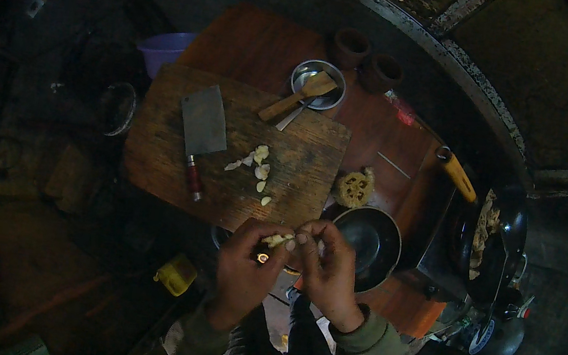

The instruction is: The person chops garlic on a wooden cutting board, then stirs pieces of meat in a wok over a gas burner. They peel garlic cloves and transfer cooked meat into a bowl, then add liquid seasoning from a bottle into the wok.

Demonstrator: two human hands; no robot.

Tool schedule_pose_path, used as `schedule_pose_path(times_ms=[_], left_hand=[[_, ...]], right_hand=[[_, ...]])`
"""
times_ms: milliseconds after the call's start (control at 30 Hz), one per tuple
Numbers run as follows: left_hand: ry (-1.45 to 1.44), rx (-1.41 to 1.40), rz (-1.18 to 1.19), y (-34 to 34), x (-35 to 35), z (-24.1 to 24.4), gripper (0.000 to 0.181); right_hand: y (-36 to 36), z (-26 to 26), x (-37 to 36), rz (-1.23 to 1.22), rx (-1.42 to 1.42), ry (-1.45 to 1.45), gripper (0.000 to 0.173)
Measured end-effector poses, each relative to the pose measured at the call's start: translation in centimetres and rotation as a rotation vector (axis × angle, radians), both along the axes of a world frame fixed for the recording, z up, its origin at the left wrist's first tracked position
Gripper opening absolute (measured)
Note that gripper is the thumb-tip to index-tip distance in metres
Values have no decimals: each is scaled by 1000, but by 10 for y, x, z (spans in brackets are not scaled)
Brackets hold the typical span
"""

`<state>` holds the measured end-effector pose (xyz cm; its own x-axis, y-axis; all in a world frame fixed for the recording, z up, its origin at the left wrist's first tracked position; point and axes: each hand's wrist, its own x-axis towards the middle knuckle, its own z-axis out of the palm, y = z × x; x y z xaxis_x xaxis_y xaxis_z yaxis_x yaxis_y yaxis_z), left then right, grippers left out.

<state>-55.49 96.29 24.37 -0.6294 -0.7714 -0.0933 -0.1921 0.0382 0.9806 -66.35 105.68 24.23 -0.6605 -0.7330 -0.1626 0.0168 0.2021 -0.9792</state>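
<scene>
My left hand holds a pale, knobbly piece, probably garlic or ginger, between thumb and fingers. The fingertips of my right hand meet it from the other side, and a small pale bit shows in that hand. Both hands are just off the near edge of a wooden cutting board. On the board lie garlic cloves and pieces of papery garlic skin. To their left rests a cleaver with a red handle, its blade pointing away from me.
A metal bowl holds a wooden spatula. Two clay pots stand behind it. Right of the board are a dried loofah piece, a dark pan and a wok containing food. A purple basin stands beyond the board's left corner.
</scene>
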Motion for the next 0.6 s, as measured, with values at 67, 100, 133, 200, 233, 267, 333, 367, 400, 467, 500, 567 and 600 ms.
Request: schedule_pose_path(times_ms=[67, 100, 133, 200, 233, 267, 333, 367, 400, 467, 500, 567, 600], left_hand=[[124, 410, 93, 2, -3, -6, 21], [137, 441, 107, 1, -3, -8, 22], [160, 483, 95, -1, -3, -9, 22], [172, 524, 69, -4, -3, -10, 23], [159, 524, 53, -5, -3, -10, 23], [188, 534, 31, -6, -3, -10, 23], [184, 542, 31, -7, -4, -10, 24], [243, 567, 11, -7, -5, -10, 24], [195, 561, 28, -7, -5, -10, 24], [214, 597, 19, -6, -7, -13, 24], [156, 563, 17, -7, -8, -14, 24], [157, 527, -16, -10, -13, -21, 24], [142, 606, -4, -12, -16, -25, 24]], right_hand=[[-1, 0, -1, 21, 31, 294, 10], [-1, 0, -2, 6, 41, 269, 10], [-1, 1, -3, -13, 55, 227, 10], [-1, 2, -6, -60, 69, 67, 9], [1, 3, -8, -89, 71, -53, 9], [0, 3, -10, -129, 75, -181, 9], [1, 3, -11, -131, 18, -111, 9], [0, 3, -12, -133, -59, -153, 10], [0, 3, -12, -133, -34, -43, 10], [-3, 2, -13, -126, -87, -22, 11], [-4, 1, -15, -124, -20, 5, 11], [-6, -2, -19, -125, 101, -47, 10], [-10, -6, -22, -112, 118, 2, 11]])
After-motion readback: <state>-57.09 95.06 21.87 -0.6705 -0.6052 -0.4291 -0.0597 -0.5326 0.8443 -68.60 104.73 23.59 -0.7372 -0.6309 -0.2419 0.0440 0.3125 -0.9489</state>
